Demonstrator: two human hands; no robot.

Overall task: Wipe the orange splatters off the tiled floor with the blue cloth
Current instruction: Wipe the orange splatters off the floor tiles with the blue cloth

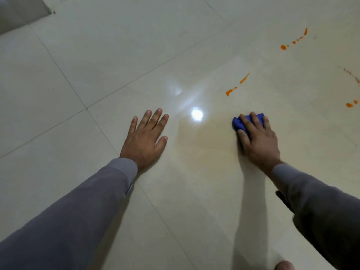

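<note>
My right hand [258,139] presses a bunched blue cloth [238,124] flat onto the pale tiled floor [116,55]; only the cloth's left and far edges show past my fingers. Two orange streaks [236,84] lie just beyond the cloth. A dotted line of orange drops [294,40] sits farther away at the upper right, and more orange spots [351,104] lie at the right edge, under a faint curved smear. My left hand [145,139] rests palm down on the floor with fingers spread, holding nothing.
A bright lamp reflection [197,114] glares on the tile between my hands. A grey wall base or step [19,14] stands at the upper left corner. Dark grout lines [86,108] cross the floor. A knee or toe [285,266] shows at the bottom right.
</note>
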